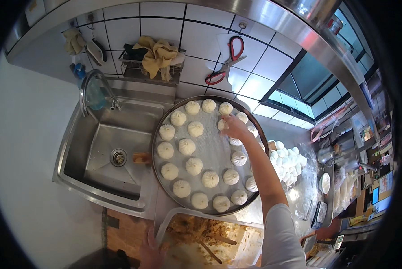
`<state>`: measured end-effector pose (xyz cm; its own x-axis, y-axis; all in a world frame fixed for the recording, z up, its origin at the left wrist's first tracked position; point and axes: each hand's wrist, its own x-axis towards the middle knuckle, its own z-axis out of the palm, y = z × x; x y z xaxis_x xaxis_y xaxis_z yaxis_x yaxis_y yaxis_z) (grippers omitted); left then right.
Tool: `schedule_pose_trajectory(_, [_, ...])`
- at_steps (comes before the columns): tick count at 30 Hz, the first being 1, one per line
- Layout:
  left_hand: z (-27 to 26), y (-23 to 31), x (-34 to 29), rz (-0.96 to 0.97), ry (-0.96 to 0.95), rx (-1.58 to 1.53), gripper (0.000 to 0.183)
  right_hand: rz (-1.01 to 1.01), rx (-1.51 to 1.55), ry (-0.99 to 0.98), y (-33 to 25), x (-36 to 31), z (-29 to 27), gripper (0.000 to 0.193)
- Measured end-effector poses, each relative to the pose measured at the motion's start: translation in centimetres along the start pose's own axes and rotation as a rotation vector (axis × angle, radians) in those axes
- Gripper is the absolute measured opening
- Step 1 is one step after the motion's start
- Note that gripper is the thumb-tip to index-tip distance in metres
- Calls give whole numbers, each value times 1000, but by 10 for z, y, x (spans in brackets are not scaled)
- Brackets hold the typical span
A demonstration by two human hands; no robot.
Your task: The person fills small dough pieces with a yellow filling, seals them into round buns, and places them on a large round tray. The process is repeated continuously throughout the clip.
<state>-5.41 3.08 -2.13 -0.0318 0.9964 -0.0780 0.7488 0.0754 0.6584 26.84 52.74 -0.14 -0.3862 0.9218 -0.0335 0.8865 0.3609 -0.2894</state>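
Observation:
My right arm reaches across a large round metal tray (218, 148) of pleated white buns. At the tray's far side, my right hand (232, 126) has its fingers closed around a bun (222, 125), partly covering it. Other buns, such as one nearer the middle (194, 166), stand in rings on the pale tray liner. Below the tray is a clear plastic tub (166, 220) smeared with brown filling, with two wooden-handled tools (222, 240) inside. Dim at the lower edge, my left hand (151, 253) grips the tub's left wall; its lower fingers are hard to see.
A steel sink (104, 148) with a curved faucet (93, 80) lies left of the tray. Beyond my right forearm, dough pieces (288, 161) are heaped on the steel counter (306, 188). Red-handled scissors (228, 65) and a wire rack with cloths (158, 56) hang on the tiled wall.

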Motion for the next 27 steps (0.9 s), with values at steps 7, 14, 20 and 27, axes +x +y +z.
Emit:
schedule_pose_trajectory(7, [-6,6,3,-35,6,-135,72,79,40,-3,6,3,9,68])
schedule_pose_trajectory(14, [-11,8,3,24,-2,54,68,77,25,8,2,-8,-12,63])
schedule_pose_trajectory(20, [-2,4,0,-58,53,-123,67,106,79,67,22,-27,-27,55])
schedule_pose_trajectory(27, [-9,11,4,20,72,-7,70,30,166,137,19,-66,-33,48])
